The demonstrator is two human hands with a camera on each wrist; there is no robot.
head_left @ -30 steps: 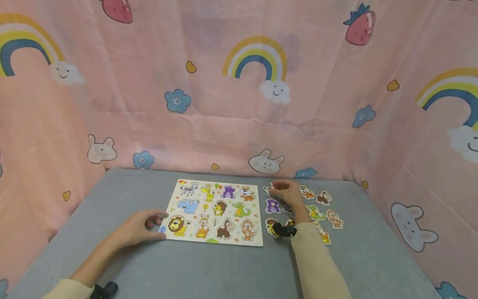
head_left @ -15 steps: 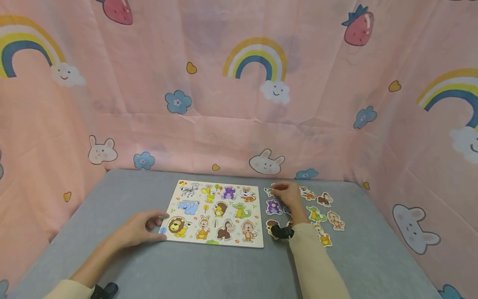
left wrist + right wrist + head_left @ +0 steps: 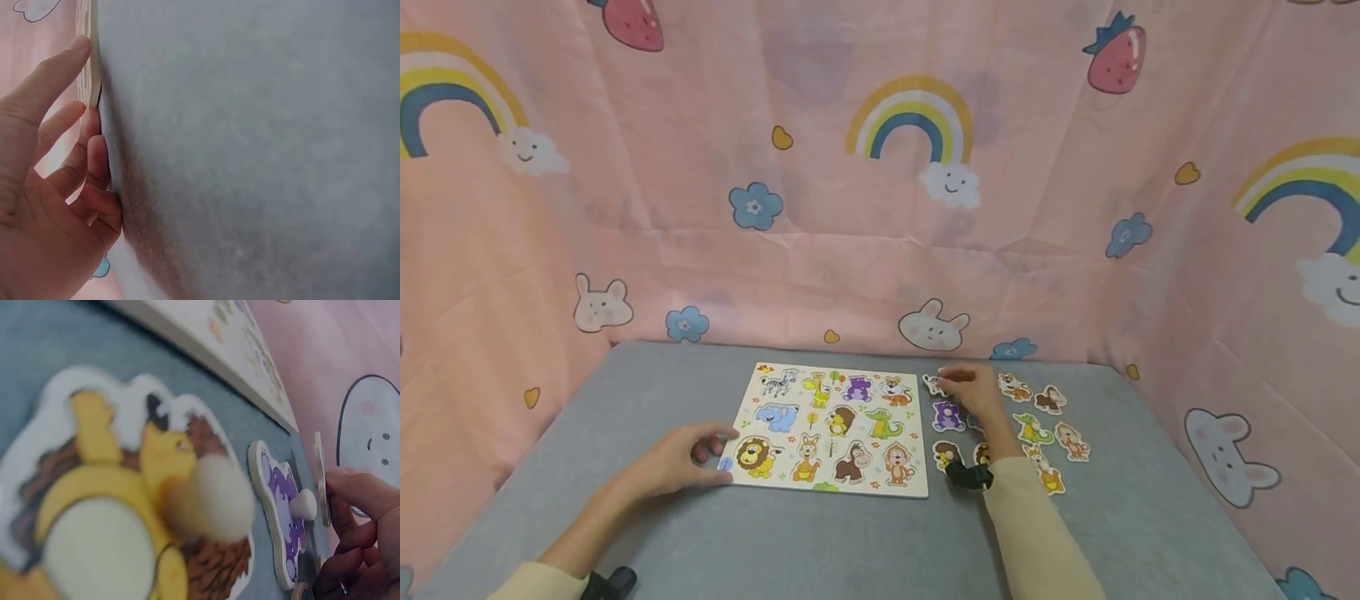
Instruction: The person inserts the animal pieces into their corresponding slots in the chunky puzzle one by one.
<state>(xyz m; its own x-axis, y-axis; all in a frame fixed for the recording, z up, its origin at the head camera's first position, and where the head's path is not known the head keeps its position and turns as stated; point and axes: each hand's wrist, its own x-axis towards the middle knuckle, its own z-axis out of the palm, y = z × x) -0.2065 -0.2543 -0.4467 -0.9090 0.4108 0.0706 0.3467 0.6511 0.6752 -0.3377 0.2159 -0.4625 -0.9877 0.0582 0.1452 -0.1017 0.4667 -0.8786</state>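
Note:
A wooden animal puzzle board (image 3: 831, 429) lies flat on the grey table (image 3: 850, 542). My left hand (image 3: 688, 458) rests at the board's near left corner, thumb (image 3: 59, 69) and fingertips against the board's edge (image 3: 94, 62). To the right of the board my right hand (image 3: 970, 389) pinches a small zebra piece (image 3: 934, 384). In the right wrist view that piece (image 3: 320, 481) stands tilted on edge in my fingers (image 3: 362, 500). Beside it lie a purple hippo piece (image 3: 947, 415) (image 3: 281, 512) and a lion piece (image 3: 946, 454) (image 3: 125, 506).
Several more loose animal pieces lie right of my forearm, among them a tiger (image 3: 1015, 386), a crocodile (image 3: 1032, 429) and a monkey (image 3: 1072, 440). Pink patterned cloth (image 3: 880, 208) walls the table at the back and both sides.
My right hand has shifted slightly left with the zebra piece pinched in it. The left hand and the board have stayed where they were.

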